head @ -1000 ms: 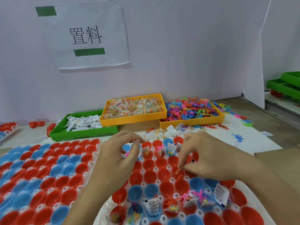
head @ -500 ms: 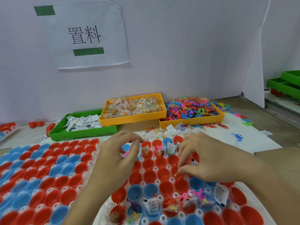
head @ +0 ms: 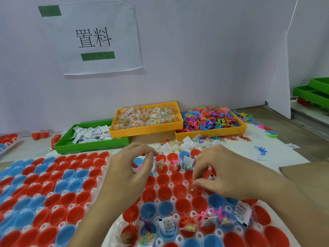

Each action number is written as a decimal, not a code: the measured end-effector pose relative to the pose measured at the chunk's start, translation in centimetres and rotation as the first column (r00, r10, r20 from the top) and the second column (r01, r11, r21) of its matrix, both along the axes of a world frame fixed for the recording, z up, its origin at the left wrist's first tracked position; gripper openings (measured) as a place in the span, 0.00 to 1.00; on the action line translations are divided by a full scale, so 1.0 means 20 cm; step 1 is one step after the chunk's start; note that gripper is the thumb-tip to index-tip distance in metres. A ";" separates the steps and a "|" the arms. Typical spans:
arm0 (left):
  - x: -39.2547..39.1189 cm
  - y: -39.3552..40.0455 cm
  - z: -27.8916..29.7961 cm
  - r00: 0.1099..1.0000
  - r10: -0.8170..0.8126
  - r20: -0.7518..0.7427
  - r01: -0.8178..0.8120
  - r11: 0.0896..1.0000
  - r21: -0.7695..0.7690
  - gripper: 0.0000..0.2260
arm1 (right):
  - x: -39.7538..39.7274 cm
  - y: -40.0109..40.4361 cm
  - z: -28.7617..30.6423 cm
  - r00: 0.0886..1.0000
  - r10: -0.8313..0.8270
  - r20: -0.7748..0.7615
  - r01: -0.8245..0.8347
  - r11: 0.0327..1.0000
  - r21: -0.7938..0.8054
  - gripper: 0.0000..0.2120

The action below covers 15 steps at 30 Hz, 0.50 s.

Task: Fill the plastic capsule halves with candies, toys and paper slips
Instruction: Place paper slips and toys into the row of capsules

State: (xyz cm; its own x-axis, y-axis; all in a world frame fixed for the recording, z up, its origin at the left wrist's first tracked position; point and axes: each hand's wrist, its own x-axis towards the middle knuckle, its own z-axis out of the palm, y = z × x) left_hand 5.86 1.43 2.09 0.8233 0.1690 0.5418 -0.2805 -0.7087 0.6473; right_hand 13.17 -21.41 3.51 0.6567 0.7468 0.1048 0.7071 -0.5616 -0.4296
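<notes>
**Both hands over the capsule rack, right fingers at a red half**

The red and blue capsule halves sit open side up in a white holder tray on the bench, directly below the camera. A second tray of halves lies touching it on the left. The right hand hovers over the middle rows, its thumb and fingers pinched together over a red half that holds a small candy packet; a paper slip peeks from under the palm. The left hand is curled, thumb and forefinger tips close together above a blue half near the far row; whether it grips anything I cannot tell.

Halves in the nearest and farthest rows already hold slips, candy packets and small bright toys.

Behind the trays stand three bins: a green bin with paper slips, a yellow bin with candy packets, and another yellow bin heaped with coloured toy figures. A blue toy figure lies loose on the bench to the right. A paper sign hangs on the wall.
</notes>
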 end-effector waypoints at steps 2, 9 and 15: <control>0.00 0.01 -0.01 1.000 0.000 -0.005 0.000 1.000 -0.006 0.10 | 0.00 0.00 0.00 1.000 0.002 0.009 -0.002 1.000 0.005 0.02; 0.00 0.00 0.00 1.000 0.001 -0.005 -0.001 1.000 -0.007 0.10 | 0.00 0.01 0.02 0.999 0.018 -0.030 -0.018 1.000 0.010 0.07; 0.00 0.00 0.00 1.000 0.003 -0.015 -0.003 1.000 -0.008 0.10 | -0.02 0.01 0.02 0.999 0.030 -0.029 -0.030 1.000 -0.003 0.05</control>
State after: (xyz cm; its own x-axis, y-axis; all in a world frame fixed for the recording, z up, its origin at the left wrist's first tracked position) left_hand 5.90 1.51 2.04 0.8306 0.1754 0.5285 -0.2692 -0.7044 0.6568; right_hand 12.77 -21.21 3.99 0.6367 0.7665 0.0839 0.7111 -0.5416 -0.4483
